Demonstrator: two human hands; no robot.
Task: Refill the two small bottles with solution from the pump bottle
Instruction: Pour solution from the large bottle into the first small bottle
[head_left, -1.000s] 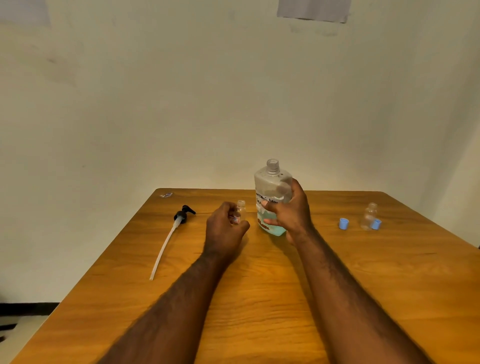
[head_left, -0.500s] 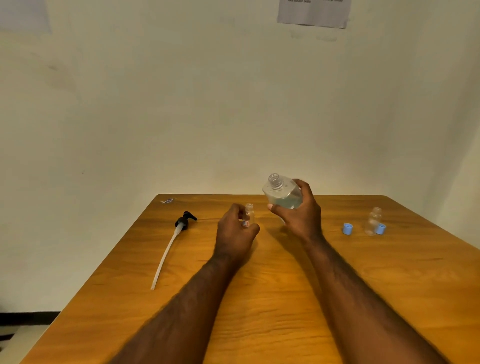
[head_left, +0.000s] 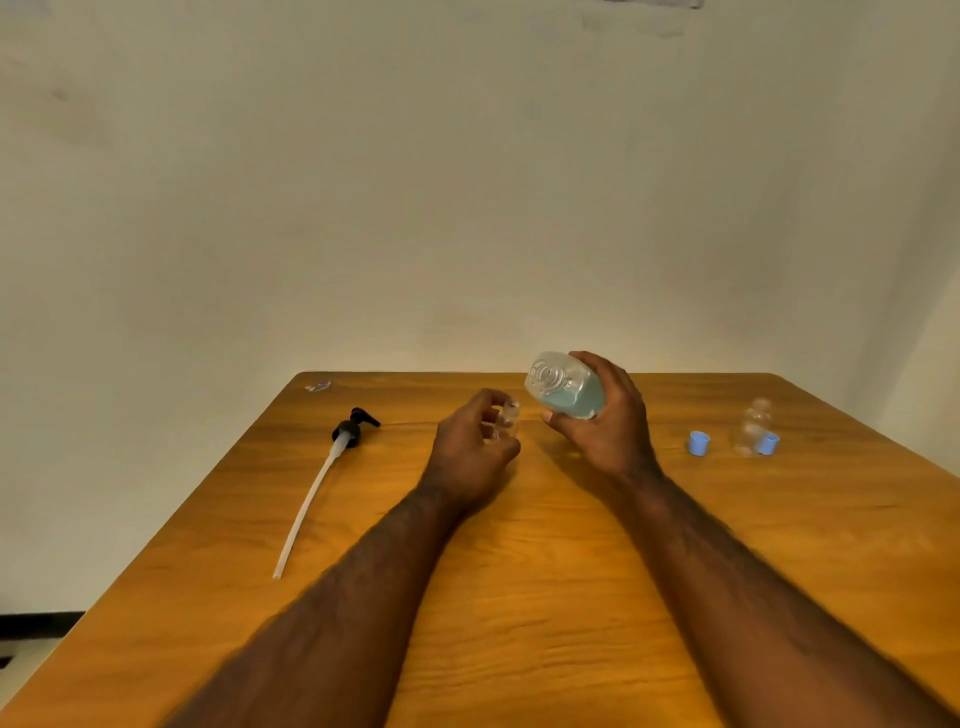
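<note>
The right hand (head_left: 605, 421) grips the big bottle (head_left: 566, 385) tipped over, top facing us, likely to pour; the left hand (head_left: 475, 444) holds a small bottle (head_left: 508, 418) just beside it to catch the drops; the other small bottle (head_left: 753, 426) waits on the table (head_left: 519, 597), blue caps (head_left: 698, 443) off.

small bottle (head_left: 506, 422) mostly hidden by left hand (head_left: 475, 451)
</note>
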